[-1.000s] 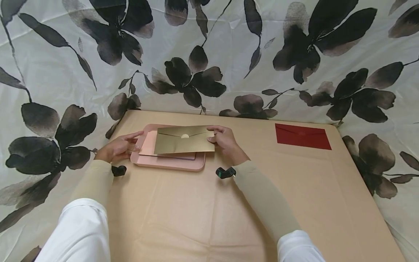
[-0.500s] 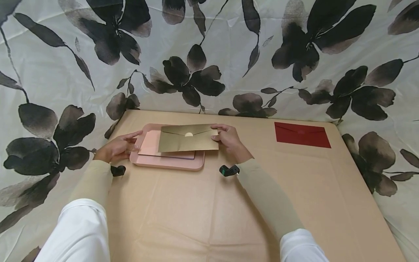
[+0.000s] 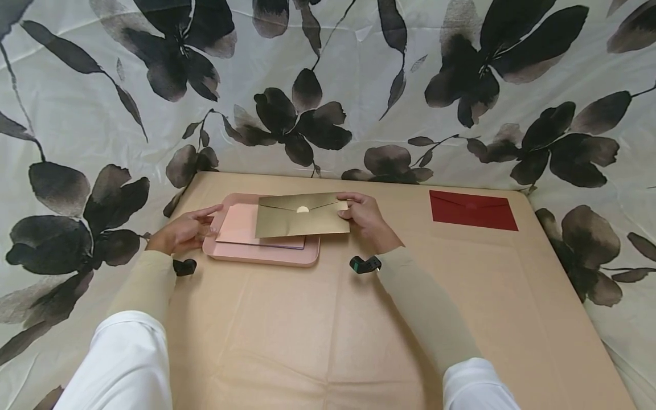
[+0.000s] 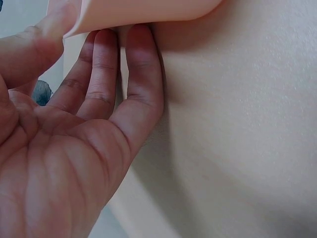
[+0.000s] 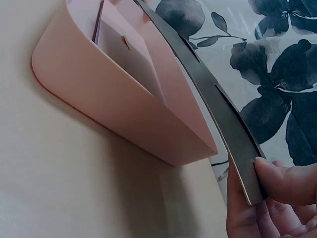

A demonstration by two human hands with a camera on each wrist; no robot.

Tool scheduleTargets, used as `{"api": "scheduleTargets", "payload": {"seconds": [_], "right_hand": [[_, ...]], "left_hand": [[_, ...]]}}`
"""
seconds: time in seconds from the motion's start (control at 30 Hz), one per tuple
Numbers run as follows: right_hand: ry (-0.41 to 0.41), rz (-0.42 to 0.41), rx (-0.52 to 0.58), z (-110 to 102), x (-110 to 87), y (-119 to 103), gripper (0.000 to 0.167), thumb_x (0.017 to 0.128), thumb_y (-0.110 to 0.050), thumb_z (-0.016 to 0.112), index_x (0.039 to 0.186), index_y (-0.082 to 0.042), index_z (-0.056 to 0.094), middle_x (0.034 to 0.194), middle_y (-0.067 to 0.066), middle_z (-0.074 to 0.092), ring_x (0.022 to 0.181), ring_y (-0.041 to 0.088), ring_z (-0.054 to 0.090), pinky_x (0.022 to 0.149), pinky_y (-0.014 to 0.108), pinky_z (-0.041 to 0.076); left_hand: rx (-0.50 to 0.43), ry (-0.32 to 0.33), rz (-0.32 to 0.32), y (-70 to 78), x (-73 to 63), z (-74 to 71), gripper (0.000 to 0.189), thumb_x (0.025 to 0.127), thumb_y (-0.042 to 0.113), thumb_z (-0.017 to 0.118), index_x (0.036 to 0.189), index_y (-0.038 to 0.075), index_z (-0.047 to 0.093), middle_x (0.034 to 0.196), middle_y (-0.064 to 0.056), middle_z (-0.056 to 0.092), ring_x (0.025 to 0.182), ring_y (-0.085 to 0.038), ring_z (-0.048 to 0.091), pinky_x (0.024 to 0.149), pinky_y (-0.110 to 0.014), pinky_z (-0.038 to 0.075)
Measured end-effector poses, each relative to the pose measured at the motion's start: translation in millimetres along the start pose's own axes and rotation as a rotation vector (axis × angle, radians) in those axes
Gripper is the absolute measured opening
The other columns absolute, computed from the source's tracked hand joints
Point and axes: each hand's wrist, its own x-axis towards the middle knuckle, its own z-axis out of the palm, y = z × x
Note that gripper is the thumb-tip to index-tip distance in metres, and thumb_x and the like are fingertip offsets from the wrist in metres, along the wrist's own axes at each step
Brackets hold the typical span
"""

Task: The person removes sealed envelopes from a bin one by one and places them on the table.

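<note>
The right hand pinches the gold rectangular paper envelope by its right end, its long axis reaching leftward partly above the round-cornered pink tray that the left hand holds.

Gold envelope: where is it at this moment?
In the head view, the gold envelope is just left of centre, its right end held by the right hand, partly over the pink tray.

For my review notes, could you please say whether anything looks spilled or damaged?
Nothing stands out: the red envelope lies flat, the right hand holds the gold envelope, and no spill or tear shows.
</note>
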Motion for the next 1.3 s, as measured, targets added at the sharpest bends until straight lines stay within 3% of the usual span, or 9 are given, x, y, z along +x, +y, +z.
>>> {"api": "scheduleTargets", "payload": {"seconds": [0.2, 0.43, 0.73, 0.93, 1.13, 1.3], "right_hand": [[0.004, 0.010, 0.004, -7, 1.8, 0, 0.048, 0.090, 0.012, 0.069, 0.133, -0.008, 0.070, 0.134, 0.014, 0.068, 0.079, 0.009, 0.067, 0.063, 0.021, 0.052], [0.019, 0.018, -0.009, -18, 5.5, 0, 0.046, 0.090, 0.010, 0.071, 0.133, -0.008, 0.071, 0.120, 0.005, 0.067, 0.077, 0.008, 0.060, 0.061, 0.020, 0.046], [0.027, 0.032, -0.014, -29, 6.7, -1, 0.048, 0.090, 0.010, 0.071, 0.135, -0.009, 0.070, 0.130, 0.009, 0.068, 0.081, 0.009, 0.062, 0.064, 0.019, 0.050], [0.031, 0.044, 0.004, -36, 8.8, 0, 0.049, 0.091, 0.012, 0.068, 0.136, -0.007, 0.068, 0.139, 0.013, 0.065, 0.095, 0.014, 0.066, 0.069, 0.019, 0.055], [0.033, 0.043, 0.009, -42, 8.6, 0, 0.050, 0.091, 0.014, 0.067, 0.137, -0.006, 0.067, 0.138, 0.014, 0.064, 0.087, 0.008, 0.066, 0.069, 0.018, 0.056], [0.041, 0.042, 0.001, -48, 7.7, 1, 0.050, 0.092, 0.012, 0.067, 0.138, -0.006, 0.066, 0.136, 0.012, 0.063, 0.083, 0.006, 0.064, 0.067, 0.018, 0.054]], "left_hand": [[0.016, 0.004, 0.001, 1.0, 0.1, 1.4, 0.086, 0.100, 0.000, 0.059, 0.168, 0.030, 0.015, 0.173, -0.021, 0.018, 0.120, -0.018, 0.061, 0.094, -0.029, 0.059], [0.019, 0.002, -0.006, 1.2, -0.2, 0.8, 0.086, 0.100, 0.002, 0.060, 0.167, 0.032, 0.015, 0.174, -0.020, 0.015, 0.118, -0.018, 0.062, 0.093, -0.029, 0.060], [-0.007, -0.004, -0.026, 0.2, 2.5, -1.2, 0.086, 0.101, 0.003, 0.060, 0.167, 0.033, 0.014, 0.174, -0.021, 0.015, 0.114, -0.016, 0.063, 0.094, -0.030, 0.060], [-0.006, 0.005, -0.031, 1.2, 2.2, -0.6, 0.086, 0.101, 0.003, 0.061, 0.167, 0.033, 0.014, 0.173, -0.021, 0.017, 0.112, -0.014, 0.065, 0.093, -0.029, 0.060], [0.011, 0.019, -0.039, 2.5, 0.9, -0.3, 0.086, 0.101, 0.005, 0.062, 0.167, 0.033, 0.015, 0.173, -0.020, 0.018, 0.109, -0.013, 0.064, 0.082, -0.023, 0.058], [0.005, 0.008, -0.029, 2.2, 1.3, -0.3, 0.086, 0.101, 0.004, 0.061, 0.167, 0.032, 0.014, 0.174, -0.020, 0.016, 0.109, -0.012, 0.064, 0.087, -0.024, 0.059]]}}
